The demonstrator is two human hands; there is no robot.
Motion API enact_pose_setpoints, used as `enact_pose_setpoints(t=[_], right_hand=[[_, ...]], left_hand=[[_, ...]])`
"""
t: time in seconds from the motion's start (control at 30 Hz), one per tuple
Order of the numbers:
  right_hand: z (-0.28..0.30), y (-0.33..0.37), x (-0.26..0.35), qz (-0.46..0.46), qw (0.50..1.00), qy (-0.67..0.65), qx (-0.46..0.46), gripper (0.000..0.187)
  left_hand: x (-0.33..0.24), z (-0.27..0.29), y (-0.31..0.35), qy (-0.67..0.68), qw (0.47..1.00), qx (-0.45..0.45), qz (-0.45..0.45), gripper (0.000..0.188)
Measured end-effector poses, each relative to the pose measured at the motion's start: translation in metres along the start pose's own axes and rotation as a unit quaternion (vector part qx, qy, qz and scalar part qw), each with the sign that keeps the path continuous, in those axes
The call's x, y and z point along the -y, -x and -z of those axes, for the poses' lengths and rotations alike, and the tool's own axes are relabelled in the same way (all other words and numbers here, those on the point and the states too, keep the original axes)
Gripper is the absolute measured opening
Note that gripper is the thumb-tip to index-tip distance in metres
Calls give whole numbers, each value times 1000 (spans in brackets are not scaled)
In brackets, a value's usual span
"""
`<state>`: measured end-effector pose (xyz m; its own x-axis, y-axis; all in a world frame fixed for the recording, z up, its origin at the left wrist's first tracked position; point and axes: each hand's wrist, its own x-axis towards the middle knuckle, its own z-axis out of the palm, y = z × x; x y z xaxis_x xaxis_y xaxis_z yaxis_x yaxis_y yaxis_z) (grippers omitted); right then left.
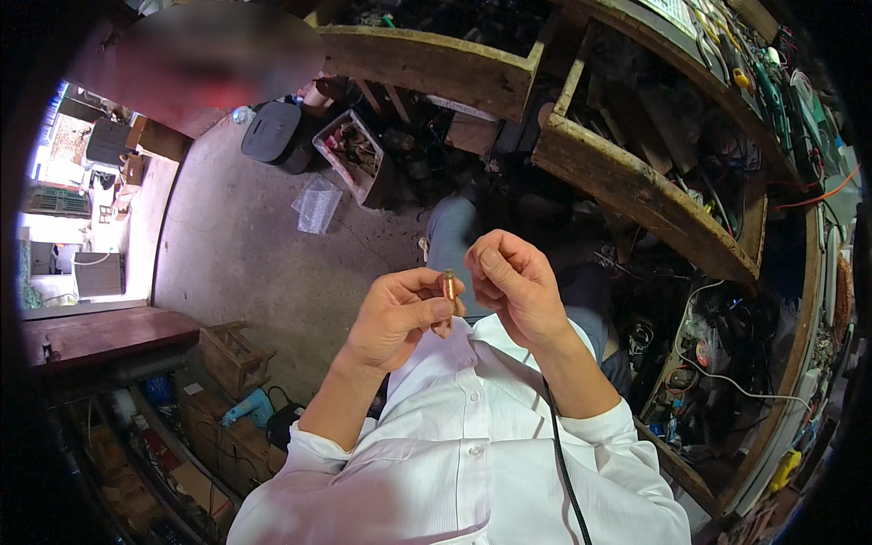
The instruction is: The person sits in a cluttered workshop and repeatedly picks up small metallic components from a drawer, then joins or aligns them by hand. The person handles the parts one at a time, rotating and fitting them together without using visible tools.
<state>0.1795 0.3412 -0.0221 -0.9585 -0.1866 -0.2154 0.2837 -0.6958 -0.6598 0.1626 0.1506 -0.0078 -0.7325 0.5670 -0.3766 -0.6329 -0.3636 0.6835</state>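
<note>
In front of my chest, my left hand (400, 313) pinches a small upright bobbin of copper-coloured wire (449, 287) between thumb and fingers. A paler cap or flange tops the bobbin. Just to its right and slightly higher, my right hand (516, 282) is closed, its thumb pressed against the bent forefinger. Whatever those fingertips grip, perhaps something very thin, cannot be made out. The two hands are close together but apart.
Two open wooden drawers (645, 195) full of parts jut out ahead and to the right. A cluttered bench (781, 109) runs along the right. On the floor stand a scrap-filled bin (354, 154), a dark container (272, 132), and bubble wrap (317, 203). A wooden stool (238, 352) stands left.
</note>
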Motion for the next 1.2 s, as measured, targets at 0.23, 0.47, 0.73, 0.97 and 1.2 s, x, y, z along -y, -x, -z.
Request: enact_pose_setpoints(t=[0.23,0.47,0.73,0.97,1.2], right_hand=[[-4,3,0,10,991,137,12,18],[-2,5,6,3,992,119,32,19],[-2,5,4,-5,996,89,12,17],[-2,5,5,-30,996,88,-11,15],[-7,6,4,-4,999,50,-10,17]], left_hand=[[-2,1,2,11,1000,6,7,25],[-2,2,2,15,999,32,28,23],[1,-3,4,-87,995,-34,-34,19],[-1,-12,8,-219,965,-104,-102,21],[-5,-17,9,-225,957,-108,-145,21]])
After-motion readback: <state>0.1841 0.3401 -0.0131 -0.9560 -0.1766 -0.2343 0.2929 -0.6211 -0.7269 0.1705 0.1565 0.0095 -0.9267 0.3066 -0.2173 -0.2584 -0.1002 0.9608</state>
